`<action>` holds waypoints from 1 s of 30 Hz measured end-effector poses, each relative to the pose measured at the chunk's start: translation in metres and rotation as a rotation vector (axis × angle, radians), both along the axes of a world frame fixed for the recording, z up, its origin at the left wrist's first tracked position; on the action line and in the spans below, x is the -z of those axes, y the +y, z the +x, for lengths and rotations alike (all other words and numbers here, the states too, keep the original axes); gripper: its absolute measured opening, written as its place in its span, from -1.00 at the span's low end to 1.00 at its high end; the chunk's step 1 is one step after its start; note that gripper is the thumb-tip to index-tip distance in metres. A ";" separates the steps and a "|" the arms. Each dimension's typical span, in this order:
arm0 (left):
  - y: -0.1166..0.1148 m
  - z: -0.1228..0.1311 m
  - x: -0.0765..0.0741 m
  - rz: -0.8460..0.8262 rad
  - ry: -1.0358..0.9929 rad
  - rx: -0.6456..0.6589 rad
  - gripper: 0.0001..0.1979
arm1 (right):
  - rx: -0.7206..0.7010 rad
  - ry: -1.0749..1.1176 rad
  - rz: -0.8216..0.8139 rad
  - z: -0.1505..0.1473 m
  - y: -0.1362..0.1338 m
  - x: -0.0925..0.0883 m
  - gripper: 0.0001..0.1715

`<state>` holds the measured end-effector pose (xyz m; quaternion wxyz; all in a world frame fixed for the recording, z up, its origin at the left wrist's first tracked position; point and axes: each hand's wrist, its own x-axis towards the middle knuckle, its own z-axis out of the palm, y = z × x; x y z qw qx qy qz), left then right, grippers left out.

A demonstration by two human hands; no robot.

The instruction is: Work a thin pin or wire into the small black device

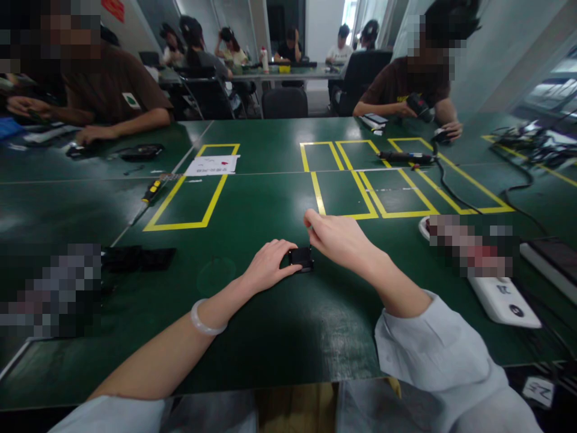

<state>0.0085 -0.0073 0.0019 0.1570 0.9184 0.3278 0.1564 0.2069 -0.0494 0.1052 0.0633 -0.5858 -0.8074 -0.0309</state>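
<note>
A small black box-shaped part (301, 257) rests on the green table in front of me. My left hand (271, 263) grips it from the left, thumb along its near side and fingers along its far side. Above its right corner, my right hand (338, 237) is closed in a pinch, with a thin dark tip showing just below the fingers. What that pinch holds is too small to name. A pale bracelet (208, 319) circles my left wrist.
Yellow tape outlines (175, 228) mark the green table (261, 198). A screwdriver (152, 190) and white paper (211, 165) lie left; a white device (505, 300), black tool (406, 157) and cables (509, 171) lie right. People sit across the table.
</note>
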 end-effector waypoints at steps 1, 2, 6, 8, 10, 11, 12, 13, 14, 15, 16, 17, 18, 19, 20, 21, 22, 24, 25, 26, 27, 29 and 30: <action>0.000 0.000 0.000 -0.001 -0.001 0.001 -0.63 | -0.004 0.008 0.002 0.000 0.000 0.000 -0.77; 0.000 0.000 -0.001 -0.001 -0.002 0.003 -0.63 | -0.003 0.006 0.002 0.000 0.000 -0.001 -0.78; -0.001 0.001 -0.002 -0.002 0.000 0.003 -0.64 | 0.037 -0.074 -0.023 0.000 0.001 -0.001 -0.70; -0.001 0.001 -0.001 -0.004 0.005 0.003 -0.64 | 0.048 -0.102 -0.030 0.000 0.002 0.000 -0.69; -0.001 0.001 -0.001 -0.006 0.007 0.006 -0.64 | 0.036 -0.091 -0.023 0.001 0.001 0.000 -0.72; -0.001 0.001 0.000 -0.007 0.008 0.007 -0.64 | 0.024 -0.077 -0.016 0.001 0.001 0.000 -0.74; -0.002 0.001 0.000 -0.006 0.008 0.008 -0.64 | 0.014 -0.064 -0.006 0.001 0.001 0.000 -0.75; -0.002 0.001 0.000 -0.004 0.008 0.007 -0.64 | 0.008 -0.056 0.003 0.001 0.000 0.000 -0.76; -0.002 0.001 0.001 -0.002 0.008 0.006 -0.64 | 0.005 -0.056 0.010 0.001 0.000 0.000 -0.77; -0.002 0.001 0.001 -0.001 0.008 0.006 -0.64 | 0.009 -0.063 0.014 0.001 0.000 0.000 -0.76; -0.002 0.001 0.001 0.001 0.008 0.006 -0.64 | 0.017 -0.074 0.015 0.000 0.001 0.001 -0.74; -0.002 0.001 0.001 0.002 0.006 0.006 -0.64 | 0.024 -0.086 0.012 0.000 0.001 0.001 -0.72; -0.002 0.001 0.001 0.002 0.005 0.006 -0.64 | 0.030 -0.093 0.007 0.000 0.002 0.001 -0.71; -0.002 0.001 0.001 0.001 0.004 0.007 -0.64 | 0.032 -0.094 0.001 0.000 0.002 0.001 -0.71; -0.001 0.001 0.001 0.000 0.005 0.008 -0.64 | 0.032 -0.090 -0.005 0.000 0.002 0.001 -0.72; -0.001 0.001 0.001 0.000 0.005 0.008 -0.64 | 0.026 -0.082 -0.009 -0.001 0.002 0.001 -0.73; -0.001 0.001 0.001 0.000 0.007 0.007 -0.64 | 0.018 -0.072 -0.011 -0.001 0.001 0.001 -0.74; -0.001 0.001 0.001 0.001 0.009 0.008 -0.65 | -0.002 -0.052 -0.006 0.000 0.001 0.001 -0.75; -0.001 0.001 0.002 0.003 0.006 0.008 -0.65 | -0.010 -0.046 -0.004 0.000 0.000 0.001 -0.76; -0.001 0.000 0.002 0.004 0.005 0.009 -0.65 | -0.014 -0.045 -0.003 0.000 0.000 0.001 -0.75; -0.001 0.000 0.002 0.006 0.002 0.011 -0.65 | -0.013 -0.049 -0.003 0.000 0.000 0.001 -0.74; -0.001 0.000 0.002 0.003 -0.002 0.013 -0.65 | -0.001 -0.075 -0.005 -0.001 0.001 0.001 -0.69; -0.001 0.000 0.002 0.000 -0.002 0.014 -0.65 | 0.005 -0.088 -0.005 -0.001 0.001 0.001 -0.68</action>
